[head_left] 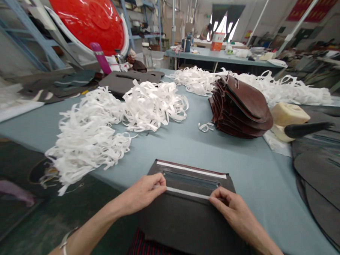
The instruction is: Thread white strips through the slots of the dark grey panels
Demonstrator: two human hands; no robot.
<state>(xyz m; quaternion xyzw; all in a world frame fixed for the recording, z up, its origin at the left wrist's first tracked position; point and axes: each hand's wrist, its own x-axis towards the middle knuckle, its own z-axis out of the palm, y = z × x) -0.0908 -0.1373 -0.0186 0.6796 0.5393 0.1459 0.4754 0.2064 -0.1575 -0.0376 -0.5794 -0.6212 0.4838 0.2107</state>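
Note:
A dark grey panel (185, 217) with a long rectangular slot lies at the table's near edge in front of me. A white tape strip (191, 169) runs along the slot's far side, and another white strip (186, 193) along its near side. My left hand (143, 192) pinches the left end of the near strip. My right hand (232, 207) pinches its right end, fingers pressed on the panel.
Heaps of white tape strips (102, 123) cover the grey-blue table (245, 165) at left and back. A stack of brown leather pieces (239, 105) stands at right, beside a cream block (287, 115) and dark panels (324, 173). A person works at a far table.

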